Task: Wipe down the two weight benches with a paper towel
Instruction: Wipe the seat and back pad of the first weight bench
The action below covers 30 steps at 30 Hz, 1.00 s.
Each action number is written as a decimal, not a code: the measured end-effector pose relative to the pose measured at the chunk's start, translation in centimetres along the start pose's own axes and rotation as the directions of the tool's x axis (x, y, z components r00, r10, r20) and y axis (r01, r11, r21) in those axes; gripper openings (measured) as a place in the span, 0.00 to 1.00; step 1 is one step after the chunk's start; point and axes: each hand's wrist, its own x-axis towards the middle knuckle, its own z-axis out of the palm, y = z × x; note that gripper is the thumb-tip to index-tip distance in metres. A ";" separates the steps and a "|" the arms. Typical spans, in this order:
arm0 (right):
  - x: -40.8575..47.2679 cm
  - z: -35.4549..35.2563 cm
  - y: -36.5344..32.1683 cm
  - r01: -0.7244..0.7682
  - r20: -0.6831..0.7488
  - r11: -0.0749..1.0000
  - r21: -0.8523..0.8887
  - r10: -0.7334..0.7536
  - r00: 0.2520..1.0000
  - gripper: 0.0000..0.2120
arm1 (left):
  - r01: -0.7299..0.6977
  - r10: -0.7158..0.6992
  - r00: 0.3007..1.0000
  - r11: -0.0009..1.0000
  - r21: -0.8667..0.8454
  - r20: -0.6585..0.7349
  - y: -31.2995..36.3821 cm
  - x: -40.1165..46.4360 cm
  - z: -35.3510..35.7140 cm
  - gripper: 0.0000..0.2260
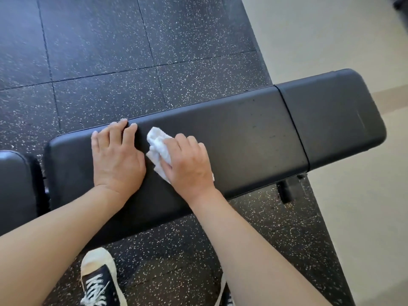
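A long black padded weight bench [254, 133] runs across the view from lower left to upper right. My left hand [116, 157] lies flat on its pad, fingers straight and reaching the far edge. Just to its right, my right hand [187, 164] presses a crumpled white paper towel [157, 144] onto the pad, fingers curled over it. The towel sticks out toward the far edge from under my fingers. A second black pad [15, 184] shows at the left edge, separated by a gap.
Black rubber floor tiles [110, 51] with white flecks surround the bench. A beige floor [353, 51] begins at the right. A bench foot [287, 191] sticks out under the pad's right part. My dark sneaker [99, 281] stands in front of the bench.
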 end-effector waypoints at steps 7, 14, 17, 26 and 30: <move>-1.0 -5.0 12.1 -0.188 -0.002 0.982 -0.031 0.188 0.982 0.12 | -0.489 0.461 0.858 0.868 0.084 0.228 3.1 -0.2 -0.7 0.34; -8.3 -6.2 11.6 -0.187 0.004 0.982 -0.010 0.187 0.982 0.10 | -0.486 0.466 0.851 0.874 0.025 0.240 9.8 1.3 0.5 0.29; -9.9 -7.4 13.8 -0.080 0.035 0.997 0.016 0.079 0.996 0.16 | -0.494 0.483 0.849 0.869 -0.001 0.214 12.6 3.7 1.6 0.27; -8.8 -9.0 21.1 -0.471 -0.091 0.882 -0.008 0.469 0.879 0.16 | -0.384 0.385 0.922 0.923 -0.027 0.035 14.4 4.6 4.5 0.26; -6.2 -5.7 13.1 -0.385 -0.103 0.923 0.010 0.384 0.918 0.12 | -0.373 0.373 0.927 0.928 -0.010 0.035 14.6 4.7 4.8 0.26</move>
